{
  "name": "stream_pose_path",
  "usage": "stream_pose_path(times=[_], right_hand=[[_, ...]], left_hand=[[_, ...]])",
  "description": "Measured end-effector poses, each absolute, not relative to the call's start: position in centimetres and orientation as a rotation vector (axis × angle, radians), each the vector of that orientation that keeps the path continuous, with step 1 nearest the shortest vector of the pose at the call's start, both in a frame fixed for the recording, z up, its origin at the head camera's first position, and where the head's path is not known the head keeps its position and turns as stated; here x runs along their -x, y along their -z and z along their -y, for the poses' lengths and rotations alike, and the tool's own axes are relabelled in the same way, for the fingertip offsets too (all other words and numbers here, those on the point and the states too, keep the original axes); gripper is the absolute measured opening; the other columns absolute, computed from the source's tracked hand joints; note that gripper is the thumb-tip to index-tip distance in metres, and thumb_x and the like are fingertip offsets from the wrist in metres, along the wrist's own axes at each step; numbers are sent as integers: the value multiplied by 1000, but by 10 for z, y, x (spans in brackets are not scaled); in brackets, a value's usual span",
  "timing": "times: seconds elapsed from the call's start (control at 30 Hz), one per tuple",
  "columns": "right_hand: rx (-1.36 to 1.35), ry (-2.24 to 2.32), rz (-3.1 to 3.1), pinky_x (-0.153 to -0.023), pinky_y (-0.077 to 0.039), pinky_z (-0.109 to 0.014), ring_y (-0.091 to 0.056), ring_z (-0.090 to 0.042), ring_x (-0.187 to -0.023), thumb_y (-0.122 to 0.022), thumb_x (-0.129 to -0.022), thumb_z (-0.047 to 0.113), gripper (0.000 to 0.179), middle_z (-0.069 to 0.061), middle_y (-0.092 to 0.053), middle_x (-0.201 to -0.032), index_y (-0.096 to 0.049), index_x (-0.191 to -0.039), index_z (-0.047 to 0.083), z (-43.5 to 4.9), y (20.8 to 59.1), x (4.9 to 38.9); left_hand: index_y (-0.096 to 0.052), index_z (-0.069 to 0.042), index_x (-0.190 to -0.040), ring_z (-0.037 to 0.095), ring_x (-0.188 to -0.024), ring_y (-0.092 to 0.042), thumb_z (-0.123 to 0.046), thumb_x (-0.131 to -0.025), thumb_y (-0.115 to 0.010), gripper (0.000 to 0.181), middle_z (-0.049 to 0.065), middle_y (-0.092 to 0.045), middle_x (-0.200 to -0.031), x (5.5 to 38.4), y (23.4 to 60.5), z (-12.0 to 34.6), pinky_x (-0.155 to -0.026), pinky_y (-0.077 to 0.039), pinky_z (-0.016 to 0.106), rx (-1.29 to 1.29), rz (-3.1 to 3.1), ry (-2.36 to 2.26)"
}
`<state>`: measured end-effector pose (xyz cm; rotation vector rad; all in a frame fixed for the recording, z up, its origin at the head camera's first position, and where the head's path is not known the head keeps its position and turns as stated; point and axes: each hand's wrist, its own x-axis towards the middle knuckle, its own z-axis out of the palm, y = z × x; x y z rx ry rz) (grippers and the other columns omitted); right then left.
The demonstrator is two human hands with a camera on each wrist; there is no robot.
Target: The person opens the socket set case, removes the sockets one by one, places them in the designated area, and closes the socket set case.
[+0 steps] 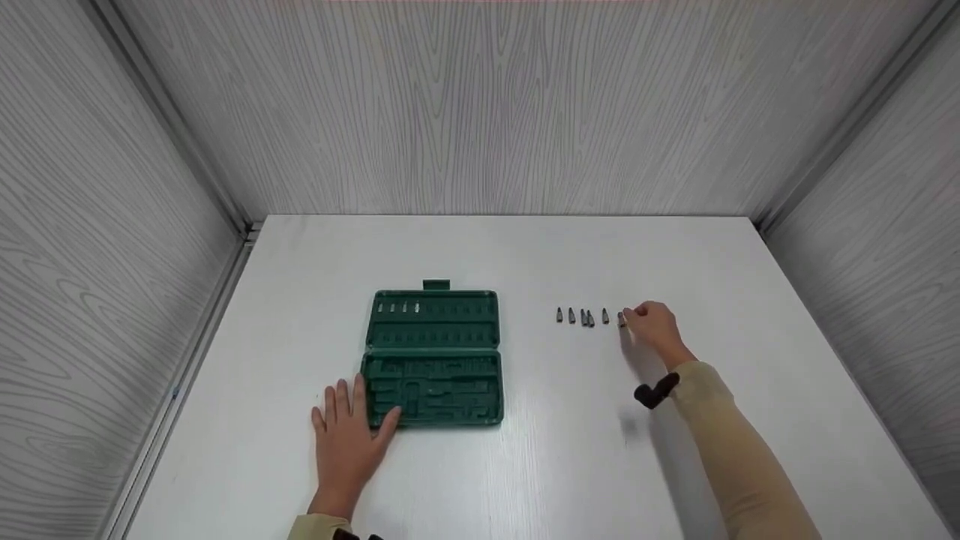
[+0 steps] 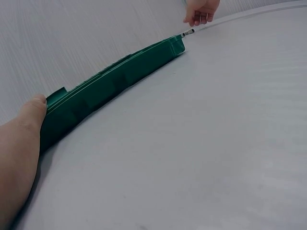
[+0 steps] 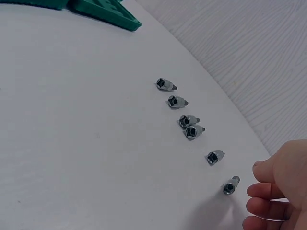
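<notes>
A green tool case lies unfolded on the table. My left hand rests at its near left corner, fingers spread along the side and thumb over the front rim; the left wrist view shows that thumb against the case's wall. Right of the case, several silver bit sockets lie in a loose row, two of them side by side. My right hand is beside the rightmost bit socket. In the right wrist view a gap shows between that socket and the loosely bent fingers, with nothing between thumb and fingers.
Several small silver pieces sit in the upper left slots of the case; its lower half has moulded recesses. A latch tab sticks out from the far edge. Wood-grain panels stand behind and on both sides of the white table.
</notes>
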<state>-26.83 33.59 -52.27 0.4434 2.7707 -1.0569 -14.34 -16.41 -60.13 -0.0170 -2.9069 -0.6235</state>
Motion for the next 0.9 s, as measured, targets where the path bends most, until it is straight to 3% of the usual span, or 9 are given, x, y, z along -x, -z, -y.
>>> stream_pose_path(times=[0.27, 0.9], right_hand=[[-260, 1092, -2809, -69, -44, -34, -53, -23, -81, -52, -94, 29, 34, -14, -61, -94, -63, -102, -3, -307, 516, 272], [-6, 1321, -2691, -71, -49, -33, -61, -21, -83, -57, -93, 26, 28, -10, -62, -94, -64, -104, 1, -213, 521, 283]], left_hand=[[-22, -7, -148, 41, -137, -11, -70, -85, -39, 91, 25, -21, -148, 143, 604, 164, -105, -4, 59, 22, 2875, 616], [-21, -7, -148, 41, -138, -10, -71, -85, -37, 92, 25, -20, -149, 143, 602, 164, -105, -2, 59, 11, 2895, 632]])
